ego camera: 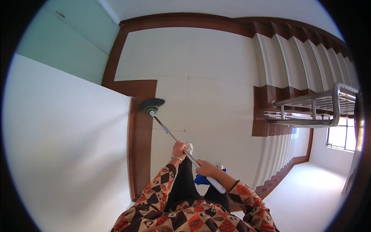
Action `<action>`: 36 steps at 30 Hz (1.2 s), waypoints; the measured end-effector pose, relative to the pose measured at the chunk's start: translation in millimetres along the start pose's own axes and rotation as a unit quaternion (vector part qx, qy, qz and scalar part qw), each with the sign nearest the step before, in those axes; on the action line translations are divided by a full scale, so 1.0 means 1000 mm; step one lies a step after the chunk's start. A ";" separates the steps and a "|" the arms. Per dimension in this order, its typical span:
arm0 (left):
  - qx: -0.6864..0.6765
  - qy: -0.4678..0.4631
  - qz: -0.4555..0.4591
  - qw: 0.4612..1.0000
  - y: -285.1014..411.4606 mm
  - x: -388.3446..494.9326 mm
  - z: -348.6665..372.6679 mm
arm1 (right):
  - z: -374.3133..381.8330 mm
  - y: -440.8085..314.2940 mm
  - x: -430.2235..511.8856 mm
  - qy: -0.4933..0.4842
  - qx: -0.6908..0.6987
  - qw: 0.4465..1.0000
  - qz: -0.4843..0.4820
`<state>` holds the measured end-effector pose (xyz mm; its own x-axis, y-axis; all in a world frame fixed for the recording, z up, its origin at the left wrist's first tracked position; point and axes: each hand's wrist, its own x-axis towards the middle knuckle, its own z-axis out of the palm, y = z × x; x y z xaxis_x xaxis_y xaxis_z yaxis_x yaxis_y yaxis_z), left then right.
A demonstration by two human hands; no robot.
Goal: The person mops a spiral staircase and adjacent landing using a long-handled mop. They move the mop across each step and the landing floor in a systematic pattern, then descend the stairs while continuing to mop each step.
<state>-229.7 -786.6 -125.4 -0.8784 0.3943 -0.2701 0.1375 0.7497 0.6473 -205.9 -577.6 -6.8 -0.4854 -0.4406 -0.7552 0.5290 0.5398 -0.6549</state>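
Note:
A mop with a metal pole (pixel 171 135) slants from my body toward the far left. Around the middle of the pole my left hand (pixel 179 149) is closed; a bracelet circles that wrist. Nearer to me, my right hand (pixel 206 168) grips the pole just above its pale handle end (pixel 216 185). The dark grey mop head (pixel 152 105), with green at its collar, rests on the brown floor border (pixel 145 90) by the corner of the white wall. Something blue (pixel 202 179), perhaps cloth, shows beneath my right hand, partly hidden by the handle.
Pale floor tiles (pixel 203 101) stretch ahead, edged in brown. One stair flight (pixel 289 61) stands at the far right, another (pixel 275 156) at the nearer right, with a metal railing (pixel 310 107) between. A white wall (pixel 69 139) is on the left, a green door (pixel 72 34) beyond it.

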 end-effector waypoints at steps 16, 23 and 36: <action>-0.179 -0.229 0.295 0.910 0.133 0.033 0.264 | 0.031 0.154 -0.147 0.279 0.356 0.860 0.236; -0.006 -0.444 0.414 0.794 0.248 -0.059 0.360 | 0.134 0.221 -0.224 0.419 0.544 0.697 0.209; 0.032 -0.379 0.405 0.832 0.194 -0.143 0.298 | 0.203 0.192 -0.252 0.292 0.405 0.835 0.231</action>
<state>59.3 -539.3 -174.1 0.0512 0.9871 -0.1518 0.5884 0.0930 0.8032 159.4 -508.7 51.3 -0.2313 0.2335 -0.9444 0.9357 -0.2123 -0.2817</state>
